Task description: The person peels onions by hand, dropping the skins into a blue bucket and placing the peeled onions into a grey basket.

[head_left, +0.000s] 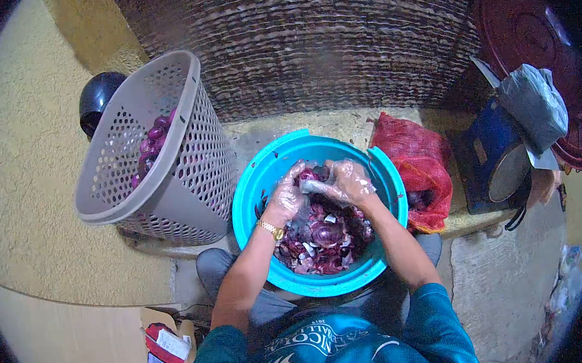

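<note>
Over a turquoise basin point(250, 250) both my hands work close together in clear plastic gloves. My left hand point(285, 199) is closed around a red onion point(309, 175), and a gold watch point(271, 230) sits on that wrist. Beside the onion, my right hand point(352, 182) has its fingers curled in; what they pinch is hidden by the glove and the fingers. Below the hands, the basin holds loose purple onion skins point(303, 261) and a larger red onion point(327, 233).
To the left stands a tall perforated basket point(202, 167) with several red onions point(153, 142). A red mesh sack point(410, 147) touches the basin's right side. Farther right are a blue weighing scale point(497, 140), a grey plastic bag point(535, 107) and a dark red lidded tub point(523, 23).
</note>
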Demonstrator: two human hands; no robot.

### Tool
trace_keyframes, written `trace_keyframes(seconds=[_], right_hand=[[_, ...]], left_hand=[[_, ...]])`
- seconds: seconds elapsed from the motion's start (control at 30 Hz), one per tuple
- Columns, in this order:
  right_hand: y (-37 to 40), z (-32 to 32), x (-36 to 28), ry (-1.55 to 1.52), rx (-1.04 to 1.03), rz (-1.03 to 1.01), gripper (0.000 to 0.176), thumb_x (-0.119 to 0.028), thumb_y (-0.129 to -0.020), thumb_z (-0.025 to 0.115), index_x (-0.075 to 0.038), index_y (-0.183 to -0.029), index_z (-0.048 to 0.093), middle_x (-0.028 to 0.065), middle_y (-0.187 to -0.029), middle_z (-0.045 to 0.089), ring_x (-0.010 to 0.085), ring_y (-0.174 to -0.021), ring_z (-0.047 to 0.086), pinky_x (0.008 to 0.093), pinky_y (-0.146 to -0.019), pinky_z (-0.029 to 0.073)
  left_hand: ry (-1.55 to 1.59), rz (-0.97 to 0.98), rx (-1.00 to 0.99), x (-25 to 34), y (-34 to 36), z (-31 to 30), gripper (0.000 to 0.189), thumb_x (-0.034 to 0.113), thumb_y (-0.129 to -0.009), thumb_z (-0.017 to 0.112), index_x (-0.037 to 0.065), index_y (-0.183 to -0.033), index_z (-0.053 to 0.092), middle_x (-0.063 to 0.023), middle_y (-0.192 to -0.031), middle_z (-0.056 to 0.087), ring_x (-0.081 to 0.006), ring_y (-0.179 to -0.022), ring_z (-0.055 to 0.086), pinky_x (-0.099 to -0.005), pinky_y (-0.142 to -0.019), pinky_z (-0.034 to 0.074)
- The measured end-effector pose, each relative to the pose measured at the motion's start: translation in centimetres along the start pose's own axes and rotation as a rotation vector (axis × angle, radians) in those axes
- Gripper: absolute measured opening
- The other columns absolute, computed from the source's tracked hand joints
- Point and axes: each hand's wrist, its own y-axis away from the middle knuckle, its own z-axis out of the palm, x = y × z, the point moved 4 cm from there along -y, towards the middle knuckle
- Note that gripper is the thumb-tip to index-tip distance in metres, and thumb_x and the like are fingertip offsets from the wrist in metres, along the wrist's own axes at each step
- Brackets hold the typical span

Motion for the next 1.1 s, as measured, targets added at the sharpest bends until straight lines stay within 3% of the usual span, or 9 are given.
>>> trace_keyframes(seconds=[0.27,0.37,0.47,0.67,0.73,0.8,0.87,1.0,1.1], right_hand=[[-0.4,1.1,0.6,-0.046,-0.080,0.010,0.060,-0.065,-0.080,0.058,-0.007,-0.091,0.069,0.0207,-0.077,0.067,0.0407,-0.076,0.065,0.0494,-0.068,0.051],[-0.5,1.8,1.2,-0.034,-0.075,-0.017,0.058,-0.062,-0.083,0.056,-0.007,-0.090,0.069,0.0211,-0.077,0.066,0.0405,-0.075,0.065,0.0496,-0.068,0.051],[-0.3,1.9,1.2,-0.009,-0.072,-0.027,0.057,-0.062,-0.084,0.055,-0.007,-0.090,0.069,0.0211,-0.077,0.066,0.0400,-0.075,0.065,0.0499,-0.068,0.050],[-0.3,2.1,0.6,0.120,-0.186,-0.081,0.062,-0.065,-0.085,0.049,-0.007,-0.088,0.070,0.0206,-0.076,0.067,0.0387,-0.074,0.066,0.0497,-0.070,0.051],[-0.3,1.6,-0.1,0.164,-0.235,-0.118,0.064,-0.067,-0.085,0.048,-0.007,-0.090,0.070,0.0207,-0.076,0.067,0.0386,-0.075,0.066,0.0496,-0.070,0.051],[-0.2,1.4,-0.6,0.227,-0.413,-0.111,0.060,-0.068,-0.086,0.046,-0.015,-0.096,0.072,0.0197,-0.080,0.067,0.0383,-0.076,0.065,0.0496,-0.071,0.050],[0.2,1.5,-0.4,0.174,-0.353,-0.137,0.063,-0.068,-0.086,0.044,-0.013,-0.096,0.071,0.0206,-0.078,0.067,0.0390,-0.077,0.066,0.0495,-0.072,0.050],[-0.2,2.3,1.0,0.002,-0.157,-0.128,0.066,-0.071,-0.084,0.043,-0.012,-0.094,0.071,0.0216,-0.076,0.066,0.0396,-0.077,0.066,0.0501,-0.073,0.051],[-0.2,1.0,0.2,0.033,-0.095,-0.076,0.065,-0.072,-0.078,0.054,-0.012,-0.090,0.071,0.0193,-0.072,0.067,0.0380,-0.073,0.066,0.0486,-0.068,0.051]], left_hand=[[0.072,-0.017,-0.021,-0.1,-0.1,0.2,0.023,0.023,-0.093,0.060,0.006,-0.109,0.063,-0.0086,-0.110,0.066,-0.0207,-0.103,0.060,-0.0337,-0.098,0.046],[0.121,-0.057,0.024,-0.3,0.2,1.0,0.031,0.031,-0.094,0.060,0.006,-0.111,0.061,-0.0101,-0.111,0.064,-0.0235,-0.103,0.061,-0.0381,-0.099,0.046],[-0.022,-0.039,0.158,-0.4,0.4,0.5,0.040,0.039,-0.091,0.063,0.006,-0.114,0.059,-0.0100,-0.113,0.063,-0.0245,-0.101,0.061,-0.0482,-0.093,0.050],[0.029,-0.061,0.128,-0.2,0.4,0.3,0.054,0.051,-0.091,0.055,0.005,-0.120,0.055,-0.0130,-0.121,0.060,-0.0281,-0.112,0.057,-0.0528,-0.094,0.048],[0.094,-0.041,-0.016,0.0,0.4,1.0,0.059,0.053,-0.092,0.051,0.004,-0.125,0.052,-0.0153,-0.126,0.058,-0.0317,-0.114,0.057,-0.0528,-0.098,0.046],[0.062,-0.054,0.093,0.2,1.0,1.8,0.064,0.057,-0.093,0.045,0.003,-0.127,0.050,-0.0163,-0.128,0.056,-0.0336,-0.117,0.055,-0.0515,-0.102,0.042],[0.049,-0.041,0.247,0.5,2.1,3.4,0.065,0.057,-0.095,0.040,0.003,-0.129,0.048,-0.0166,-0.129,0.056,-0.0336,-0.117,0.054,-0.0495,-0.104,0.041],[0.136,-0.132,0.148,0.0,0.6,0.7,0.064,0.055,-0.098,0.035,0.002,-0.132,0.045,-0.0157,-0.130,0.056,-0.0332,-0.115,0.056,-0.0476,-0.102,0.042],[0.347,-0.094,0.206,-0.2,0.1,0.4,0.050,0.044,-0.100,0.040,0.003,-0.124,0.053,-0.0138,-0.123,0.060,-0.0301,-0.107,0.060,-0.0432,-0.098,0.046]])
